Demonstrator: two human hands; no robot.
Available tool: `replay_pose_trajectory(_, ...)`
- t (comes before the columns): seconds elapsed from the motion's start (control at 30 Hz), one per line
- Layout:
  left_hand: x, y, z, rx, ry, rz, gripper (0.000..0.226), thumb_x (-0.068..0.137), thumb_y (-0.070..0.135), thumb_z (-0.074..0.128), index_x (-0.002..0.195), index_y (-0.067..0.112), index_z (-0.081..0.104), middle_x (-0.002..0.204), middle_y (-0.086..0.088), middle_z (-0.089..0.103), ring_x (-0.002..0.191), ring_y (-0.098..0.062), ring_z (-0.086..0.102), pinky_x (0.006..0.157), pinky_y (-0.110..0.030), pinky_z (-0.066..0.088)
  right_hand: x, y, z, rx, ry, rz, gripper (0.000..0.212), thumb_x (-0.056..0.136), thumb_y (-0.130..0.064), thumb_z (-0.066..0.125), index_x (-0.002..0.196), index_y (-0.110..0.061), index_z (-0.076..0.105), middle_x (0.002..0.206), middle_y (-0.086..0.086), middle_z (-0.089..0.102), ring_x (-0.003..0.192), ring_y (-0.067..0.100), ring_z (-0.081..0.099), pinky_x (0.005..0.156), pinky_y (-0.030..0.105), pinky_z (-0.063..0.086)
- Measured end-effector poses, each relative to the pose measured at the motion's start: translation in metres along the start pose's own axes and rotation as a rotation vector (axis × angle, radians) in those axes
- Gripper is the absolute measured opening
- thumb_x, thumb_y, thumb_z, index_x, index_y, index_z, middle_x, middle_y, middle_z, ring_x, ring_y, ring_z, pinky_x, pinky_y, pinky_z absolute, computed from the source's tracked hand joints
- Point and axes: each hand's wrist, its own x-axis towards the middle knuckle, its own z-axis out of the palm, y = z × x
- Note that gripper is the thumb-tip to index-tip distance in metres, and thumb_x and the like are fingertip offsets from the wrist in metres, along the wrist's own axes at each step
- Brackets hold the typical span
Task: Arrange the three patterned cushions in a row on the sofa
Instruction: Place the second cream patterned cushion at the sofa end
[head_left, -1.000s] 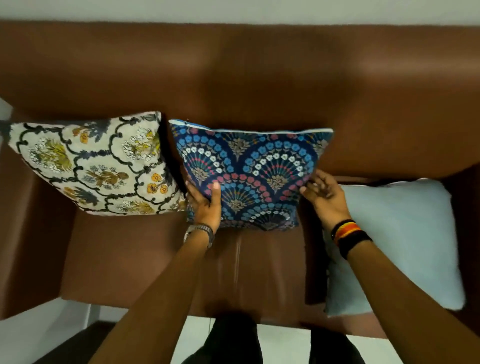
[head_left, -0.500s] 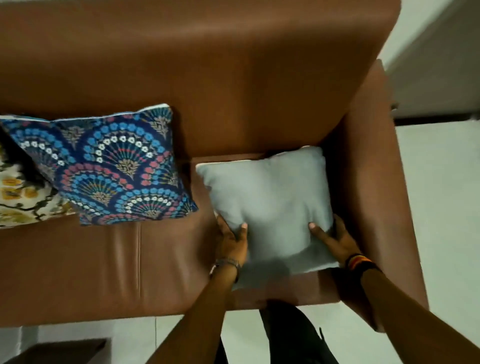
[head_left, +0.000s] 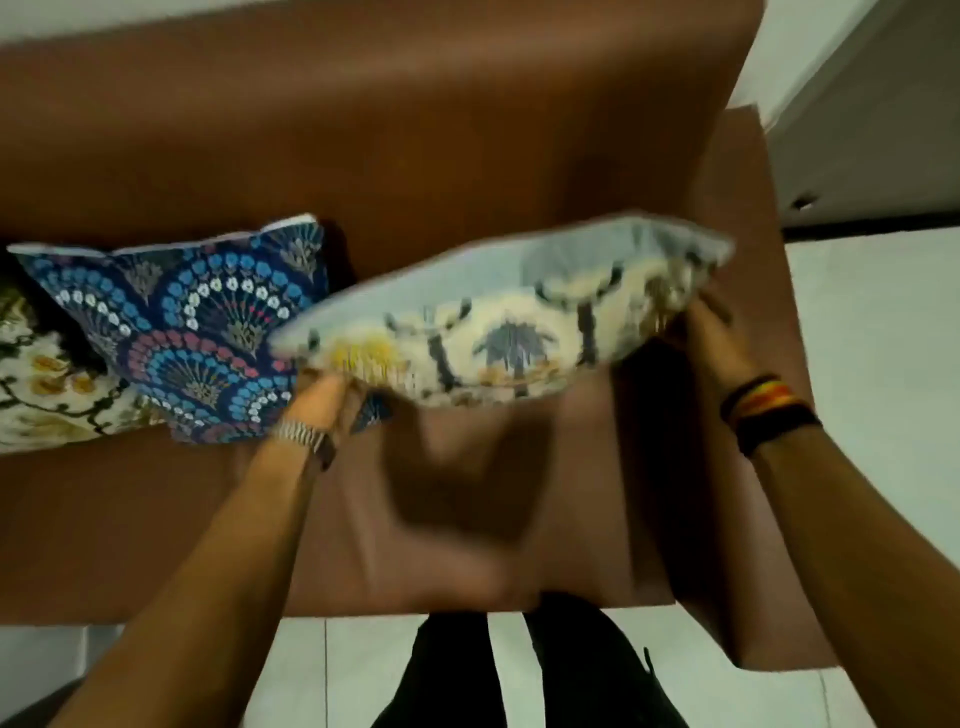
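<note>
I hold a third cushion (head_left: 498, 327) in the air above the right part of the brown sofa seat (head_left: 156, 530). It is tilted, its plain pale-blue back facing up and its cream floral face turned toward me. My left hand (head_left: 322, 402) grips its lower left corner. My right hand (head_left: 701, 332) grips its right edge. The blue fan-patterned cushion (head_left: 192, 332) leans against the sofa back at the left. A cream floral cushion (head_left: 41, 395) sits beside it at the far left, partly cut off by the frame edge.
The sofa's right armrest (head_left: 748, 364) stands close to my right hand. The brown backrest (head_left: 363, 130) rises behind the cushions. Pale tiled floor (head_left: 883, 415) lies to the right and in front. My dark trouser legs (head_left: 519, 670) stand at the sofa's front edge.
The pale cushion lay flat on the right seat; both hands have lifted it and tipped it over, showing its patterned face. Before that my hands left the blue cushion.
</note>
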Motion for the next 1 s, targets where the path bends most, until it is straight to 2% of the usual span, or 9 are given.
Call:
replay_pose_trajectory(0.07, -0.018, 0.031, 0.037, -0.144, -0.025, 0.176, 0.038, 0.099, -0.014, 0.045, 0.119, 0.013, 0.062, 0.129, -0.016, 0.07, 0.113, -0.019, 0.069, 0.097, -0.033, 0.059, 0.012, -0.01, 0.018, -0.004, 0.019, -0.033, 0.035, 0.105, -0.035, 0.052, 0.135, -0.021, 0.063, 0.132, 0.002, 0.067, 0.126, 0.023, 0.064, 0.109, 0.048, 0.052)
replay_pose_trajectory(0.17, -0.014, 0.028, 0.05, 0.042, -0.005, 0.267, 0.069, 0.081, 0.004, 0.073, 0.146, 0.009, 0.054, 0.148, -0.018, 0.061, 0.132, -0.03, 0.061, 0.114, -0.047, 0.049, 0.01, -0.029, 0.047, -0.063, 0.011, -0.053, 0.054, 0.107, -0.052, 0.038, 0.153, -0.025, 0.046, 0.153, -0.002, 0.053, 0.139, 0.014, 0.05, 0.115, 0.028, 0.04)
replay_pose_trajectory(0.27, -0.042, 0.036, 0.062, 0.444, -0.09, 0.259, 0.11, 0.075, 0.004, 0.088, 0.163, 0.012, 0.024, 0.162, -0.009, 0.044, 0.149, -0.026, 0.042, 0.122, -0.037, 0.035, -0.01, -0.023, 0.052, -0.134, -0.065, -0.101, 0.073, 0.1, -0.069, 0.029, 0.163, -0.032, 0.025, 0.161, -0.013, 0.039, 0.144, 0.008, 0.042, 0.114, 0.021, 0.034)
replay_pose_trajectory(0.33, -0.046, 0.032, 0.066, 0.484, -0.166, 0.236, 0.12, 0.076, 0.012, 0.092, 0.165, 0.014, 0.012, 0.164, -0.004, 0.038, 0.15, -0.02, 0.036, 0.117, -0.026, 0.032, -0.018, -0.013, 0.048, -0.215, -0.093, -0.108, 0.076, 0.099, -0.066, 0.036, 0.163, -0.029, 0.021, 0.153, -0.013, 0.043, 0.136, 0.007, 0.045, 0.104, 0.015, 0.037)
replay_pose_trajectory(0.53, -0.059, 0.038, 0.083, 0.386, 0.027, 0.26, 0.109, 0.065, 0.067, 0.083, 0.155, 0.02, 0.044, 0.153, -0.002, 0.058, 0.137, -0.023, 0.056, 0.117, -0.039, 0.042, -0.015, -0.024, 0.046, -0.187, -0.028, -0.064, 0.074, 0.096, -0.065, 0.053, 0.157, -0.029, 0.033, 0.144, -0.012, 0.053, 0.128, 0.01, 0.053, 0.108, 0.027, 0.04)
replay_pose_trajectory(0.7, -0.053, 0.031, 0.093, 0.429, 0.002, 0.065, 0.128, 0.077, 0.076, 0.071, 0.167, 0.023, -0.003, 0.174, -0.011, 0.02, 0.158, -0.036, 0.026, 0.126, -0.054, 0.026, -0.004, -0.024, 0.056, -0.198, -0.079, 0.075, 0.094, 0.092, -0.073, 0.05, 0.163, -0.023, 0.015, 0.165, 0.004, 0.04, 0.148, 0.029, 0.044, 0.121, 0.041, 0.033)
replay_pose_trajectory(0.83, -0.066, 0.037, 0.097, 0.354, 0.004, 0.061, 0.124, 0.073, 0.088, 0.063, 0.168, 0.026, 0.012, 0.172, -0.005, 0.028, 0.157, -0.033, 0.029, 0.126, -0.057, 0.024, -0.025, -0.051, 0.059, -0.223, -0.115, 0.008, 0.1, 0.08, -0.08, 0.061, 0.157, -0.023, 0.032, 0.152, -0.004, 0.053, 0.131, 0.016, 0.056, 0.106, 0.029, 0.043)
replay_pose_trajectory(0.93, -0.082, 0.03, 0.089, 0.212, -0.09, 0.026, 0.114, 0.06, 0.104, 0.046, 0.156, 0.042, 0.042, 0.159, -0.001, 0.05, 0.146, -0.031, 0.048, 0.114, -0.061, 0.042, -0.062, -0.087, 0.048, -0.293, -0.156, -0.144, 0.086, 0.08, -0.068, 0.072, 0.146, -0.022, 0.041, 0.122, -0.022, 0.061, 0.106, -0.006, 0.061, 0.09, 0.011, 0.05)
replay_pose_trajectory(1.0, -0.091, 0.02, 0.09, 0.13, -0.137, -0.05, 0.104, 0.065, 0.104, 0.035, 0.15, 0.045, 0.047, 0.147, 0.002, 0.057, 0.136, -0.033, 0.053, 0.103, -0.061, 0.051, -0.079, -0.11, 0.045, -0.375, -0.2, -0.243, 0.086, 0.079, -0.069, 0.072, 0.147, -0.026, 0.041, 0.121, -0.024, 0.062, 0.11, -0.006, 0.061, 0.093, 0.012, 0.051)
